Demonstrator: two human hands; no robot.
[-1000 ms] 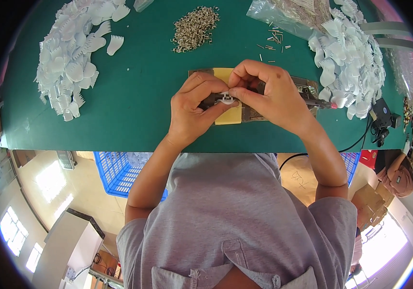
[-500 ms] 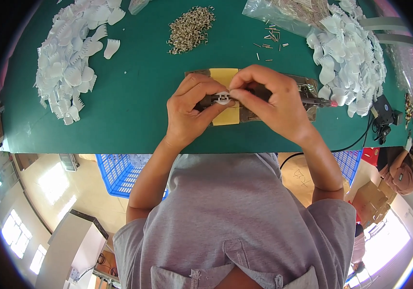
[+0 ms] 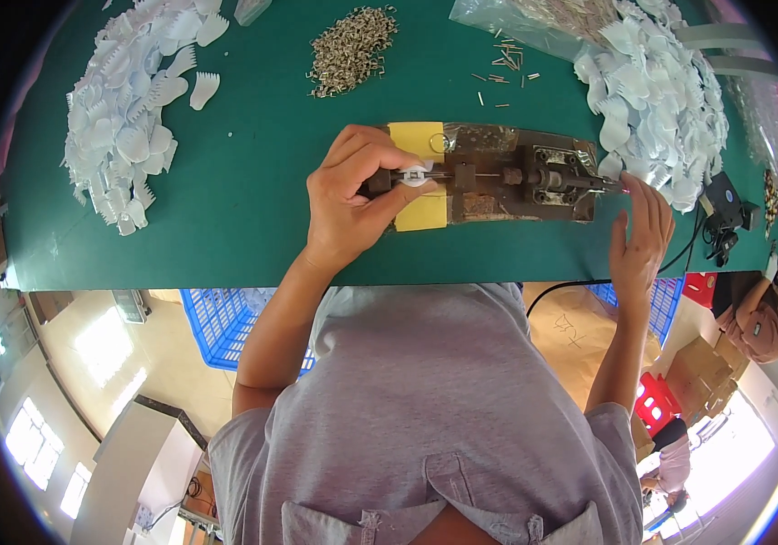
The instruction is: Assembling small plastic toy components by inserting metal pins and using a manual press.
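Note:
My left hand (image 3: pixel 350 186) pinches a small white plastic clip piece (image 3: pixel 414 175) at the left end of a dark metal clamping jig (image 3: pixel 484 195). Thin metal rods run from that piece along the jig toward its lever clamp (image 3: pixel 554 178). At the right end of the clamp lever, my right hand (image 3: pixel 643 238) has its fingers stretched out against the reddish tip, the thumb standing apart. A yellow sheet (image 3: pixel 419 214) covers part of the jig beneath the left fingers, with a small ring (image 3: pixel 440 143) near its upper edge.
White toothed plastic pieces lie heaped at left (image 3: pixel 121 127) and right (image 3: pixel 657 100). Farther back are a pile of small metal clips (image 3: pixel 351 50), scattered short pins (image 3: pixel 507 62) and a clear bag (image 3: pixel 534 23). A black device (image 3: pixel 723 207) with a cable sits at the right.
My right hand has left the white clip piece and moved right to the lever's end, uncovering the jig. The left hand keeps its pinch on the piece. The view has shifted slightly.

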